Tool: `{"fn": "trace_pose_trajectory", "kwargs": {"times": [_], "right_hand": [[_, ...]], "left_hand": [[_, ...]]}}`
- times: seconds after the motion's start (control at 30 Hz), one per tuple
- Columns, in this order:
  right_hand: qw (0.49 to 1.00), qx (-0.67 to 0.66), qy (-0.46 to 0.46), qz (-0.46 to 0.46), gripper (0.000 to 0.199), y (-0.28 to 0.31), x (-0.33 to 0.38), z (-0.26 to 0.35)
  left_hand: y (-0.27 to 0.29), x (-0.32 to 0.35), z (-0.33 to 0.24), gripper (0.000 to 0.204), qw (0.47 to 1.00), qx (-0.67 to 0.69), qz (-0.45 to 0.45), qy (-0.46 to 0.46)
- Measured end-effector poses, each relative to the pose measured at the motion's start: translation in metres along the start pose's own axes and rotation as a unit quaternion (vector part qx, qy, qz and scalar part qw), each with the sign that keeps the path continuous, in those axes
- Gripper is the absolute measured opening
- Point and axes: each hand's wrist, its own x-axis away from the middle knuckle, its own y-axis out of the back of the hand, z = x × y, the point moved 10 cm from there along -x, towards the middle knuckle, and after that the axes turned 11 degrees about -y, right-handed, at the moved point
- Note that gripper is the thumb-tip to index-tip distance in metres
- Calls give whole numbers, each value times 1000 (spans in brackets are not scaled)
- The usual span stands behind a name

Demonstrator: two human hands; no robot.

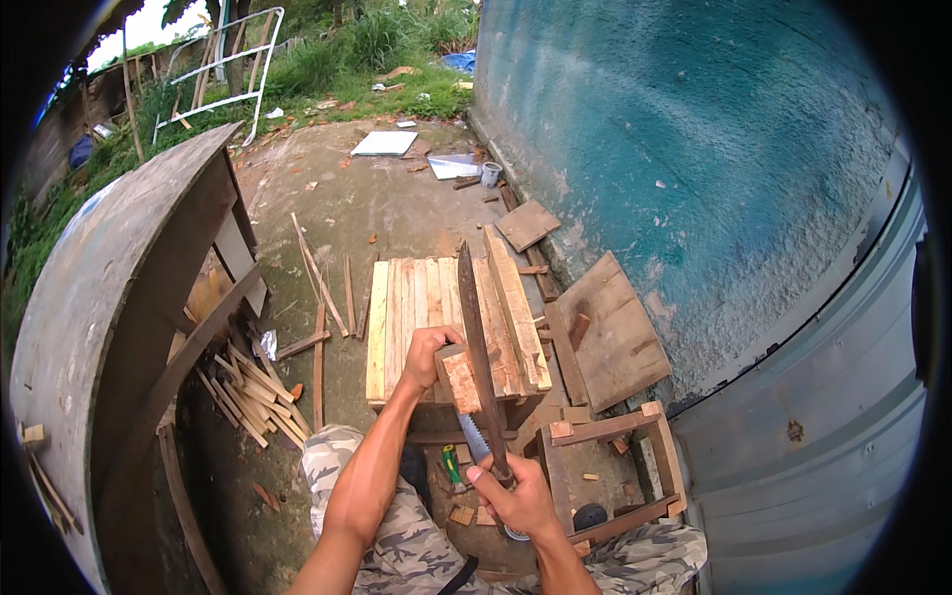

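My left hand [430, 357] is closed around a short wood block [461, 385] with a rough, pale reddish face, at the near edge of a stack of pale wooden slats [412, 293]. My right hand [516, 494] grips the handle of a machete [474, 337]. Its long, dark brown blade points away from me, along the right side of the block; I cannot tell whether they touch. Below the block, part of a toothed saw blade [474, 436] shows, its far end hidden. Near it lies a green and yellow tool handle [452, 464].
A wooden frame [607, 428] stands at my right, near a board [615, 332] leaning by the blue wall [684, 169]. At left, a large tilted panel [109, 258] rises beside a pile of wood strips [256, 395]. Small offcuts [463, 515] lie between my legs.
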Motion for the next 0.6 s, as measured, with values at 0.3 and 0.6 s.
{"fn": "trace_pose_trajectory", "kwargs": {"times": [0.3,0.6], "right_hand": [[998,59,-24,-18,26,2,0,-5],[996,63,-51,-38,27,10,6,-35]], "left_hand": [[-2,-1,-4,65,997,-66,24,-7],[-16,7,-4,55,997,-57,52,10]]}}
